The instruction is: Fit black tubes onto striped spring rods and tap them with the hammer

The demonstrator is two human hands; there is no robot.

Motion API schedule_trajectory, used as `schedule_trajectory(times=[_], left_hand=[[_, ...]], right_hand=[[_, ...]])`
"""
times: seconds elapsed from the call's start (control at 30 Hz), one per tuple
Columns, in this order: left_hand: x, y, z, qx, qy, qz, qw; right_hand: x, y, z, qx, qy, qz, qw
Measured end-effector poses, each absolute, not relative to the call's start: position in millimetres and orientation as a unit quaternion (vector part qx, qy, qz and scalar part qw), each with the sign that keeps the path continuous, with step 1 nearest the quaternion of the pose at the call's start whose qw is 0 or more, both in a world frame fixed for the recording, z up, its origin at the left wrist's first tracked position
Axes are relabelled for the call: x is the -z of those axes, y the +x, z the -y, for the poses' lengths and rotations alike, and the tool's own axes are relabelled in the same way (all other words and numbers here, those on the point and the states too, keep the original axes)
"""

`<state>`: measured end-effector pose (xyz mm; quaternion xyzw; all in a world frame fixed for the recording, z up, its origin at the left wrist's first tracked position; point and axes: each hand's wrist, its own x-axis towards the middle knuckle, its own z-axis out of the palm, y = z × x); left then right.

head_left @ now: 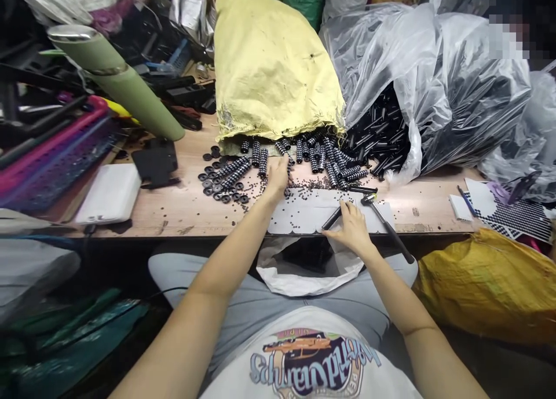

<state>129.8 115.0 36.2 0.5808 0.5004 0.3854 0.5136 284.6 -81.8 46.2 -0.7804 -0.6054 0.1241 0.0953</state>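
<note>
My left hand [278,176] reaches out over the wooden table [191,205], fingers curled down onto a stack of black ringed parts [263,158] that spill from a yellow sack [271,63]. What it pinches is hidden under the fingers. My right hand [351,228] rests at the table's near edge on a pale sheet [304,213], fingers closed on a thin black rod [332,218]. A hammer [384,219] with a dark handle lies just right of it. Loose black washers [217,185] and tiny beads lie scattered left of my left hand.
A clear plastic bag [438,80] of black tubes lies open at the right. A white bag [304,271] hangs open at my lap under the table edge. A green tube [121,83], a white box [110,193], pink trays [52,150] crowd the left. A yellow bag [490,283] sits lower right.
</note>
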Motion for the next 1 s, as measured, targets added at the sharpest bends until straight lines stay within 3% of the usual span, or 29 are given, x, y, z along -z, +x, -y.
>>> schedule_trajectory(times=[0.1,0.3,0.5,1.0], left_hand=[[-47.2,133.6,-71.7,-0.399,0.475,-0.425,0.659],[-70.0,142.9,-18.8,-0.358,0.389,-0.381,0.758],[-69.3,155.6,-2.8,-0.369,0.350,-0.380,0.773],[-64.9,158.8,0.1,-0.254,0.389,-0.438,0.770]], right_hand=[[-47.0,287.8,81.4,-0.158,-0.722,0.643,0.201],[-67.0,281.9,73.0,-0.172,-0.571,0.736,0.321],[-71.9,276.9,67.6,-0.179,-0.509,0.769,0.342],[-53.5,275.0,70.9,-0.226,-0.562,0.714,0.351]])
